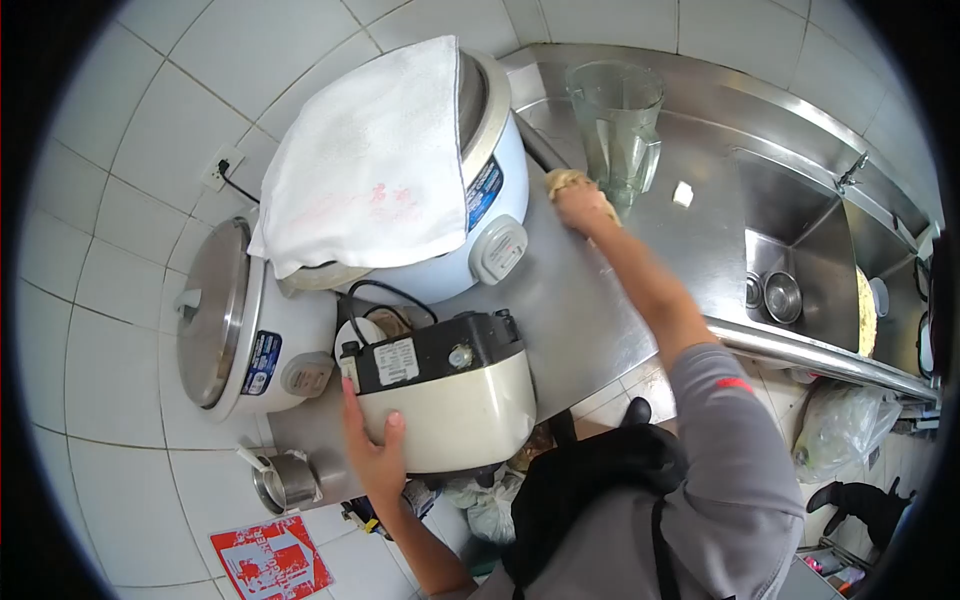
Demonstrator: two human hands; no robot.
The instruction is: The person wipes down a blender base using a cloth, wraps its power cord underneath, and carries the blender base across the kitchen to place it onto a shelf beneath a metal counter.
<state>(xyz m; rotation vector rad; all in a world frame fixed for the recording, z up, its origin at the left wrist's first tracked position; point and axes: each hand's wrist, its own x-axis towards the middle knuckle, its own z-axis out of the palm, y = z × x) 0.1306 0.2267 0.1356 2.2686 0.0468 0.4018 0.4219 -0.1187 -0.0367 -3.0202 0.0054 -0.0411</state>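
Note:
My left hand (pixel 377 455) grips the near left corner of a cream and black blender base (pixel 445 405), thumb on its cream front and a finger along its left side. The other fingers are partly hidden. My right hand (pixel 583 208) is closed around a yellowish cloth (pixel 570 181), pressed to the steel counter (pixel 590 310). Just beyond the cloth stands a clear blender jar (pixel 616 125). A small white block (pixel 683 194) lies to its right.
A large rice cooker (pixel 505 215) under a white towel (pixel 370 170) stands at the back, another rice cooker (pixel 285 345) on the left. A metal cup (pixel 287 482) sits near the counter's left end. At right, a sink (pixel 800 225) holds metal bowls (pixel 782 297).

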